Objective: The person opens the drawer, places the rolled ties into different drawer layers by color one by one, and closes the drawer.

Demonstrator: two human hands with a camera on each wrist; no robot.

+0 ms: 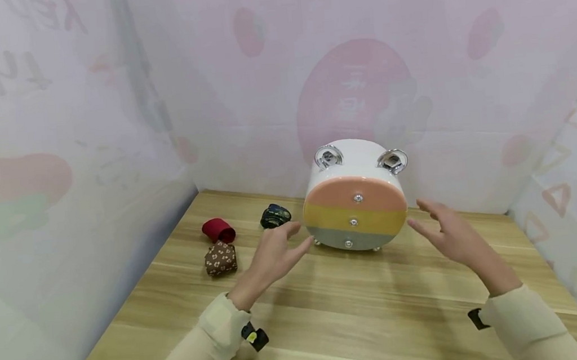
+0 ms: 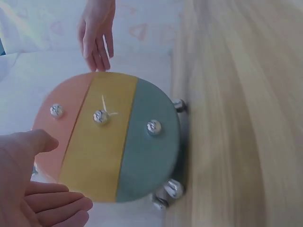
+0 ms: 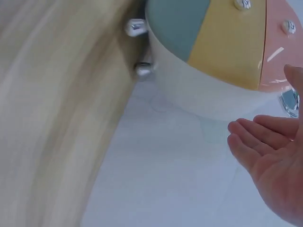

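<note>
Beside 1 drawer box [image 1: 355, 206], 2 open hands [image 1: 274, 254].

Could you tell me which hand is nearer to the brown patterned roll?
Left. The left hand hovers just right of the brown roll; the right hand is beyond the drawer box.

Wall sheet [image 1: 57, 79] print mirrored, faint; no text legible anywhere
</note>
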